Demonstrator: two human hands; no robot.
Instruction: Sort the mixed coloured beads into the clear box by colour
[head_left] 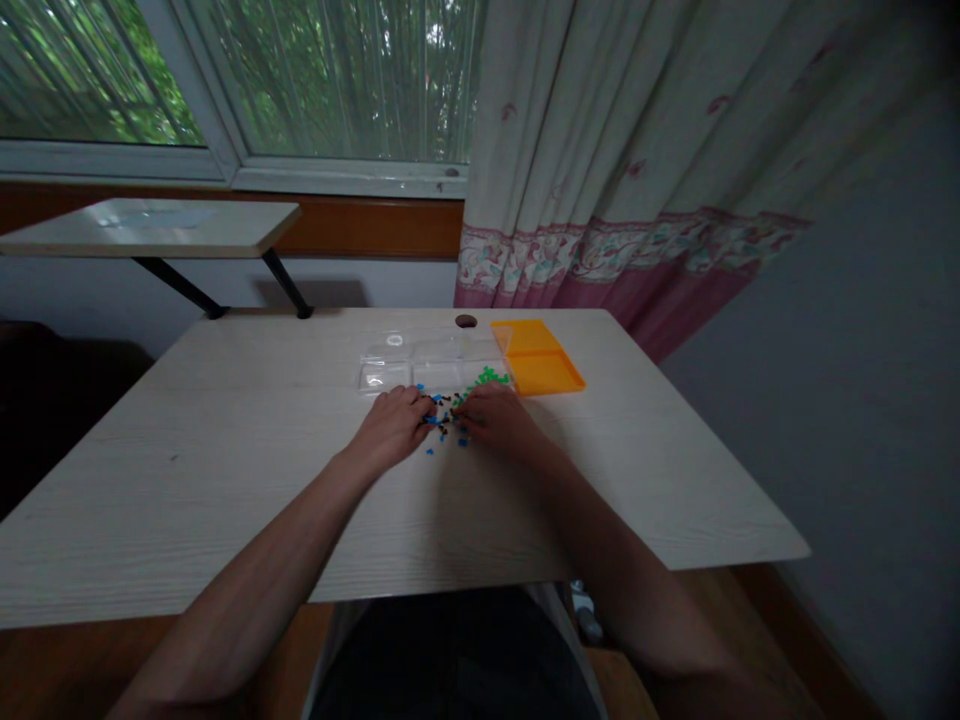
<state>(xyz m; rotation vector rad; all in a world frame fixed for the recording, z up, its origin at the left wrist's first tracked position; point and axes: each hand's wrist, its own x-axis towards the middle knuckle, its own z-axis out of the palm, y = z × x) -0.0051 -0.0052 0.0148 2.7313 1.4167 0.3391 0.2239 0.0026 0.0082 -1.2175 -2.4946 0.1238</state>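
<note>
Small blue, brown and green plastic pieces lie in a loose pile on the table, between my two hands. My left hand (391,425) is at the pile's left side, fingers curled and closed against some blue pieces (431,419). From the right, my right hand (496,415) reaches in with its fingers bent together over brown pieces (454,413); what they hold is hidden. Green pieces (489,375) are heaped just beyond the right hand, by the near right corner of a clear plastic compartment tray (412,372).
An orange tray (536,372) lies right of the clear one, touching or nearly so. Behind them is a round cable hole (466,321) in the pale wooden table (247,480). A raised shelf (150,228) stands at the back left, and a curtain (570,150) hangs behind the table.
</note>
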